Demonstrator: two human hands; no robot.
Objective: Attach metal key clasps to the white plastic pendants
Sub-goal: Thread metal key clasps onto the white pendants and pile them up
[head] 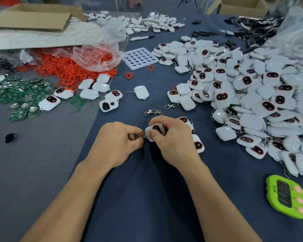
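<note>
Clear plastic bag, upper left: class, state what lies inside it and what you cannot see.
Through the clear plastic bag shows a tangle of red loops, spilling out in front. A cardboard sheet lies over the bag's rear, so anything deeper inside is hidden.

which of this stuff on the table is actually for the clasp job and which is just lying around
In the job: white pendant gripped by the right hand; left hand pinching at its edge, what it pinches hidden; loose metal clasps; pile of pendants.
Lying about: green timer; red loops; circuit boards; holed white tray; marker pen; cardboard box.
</note>
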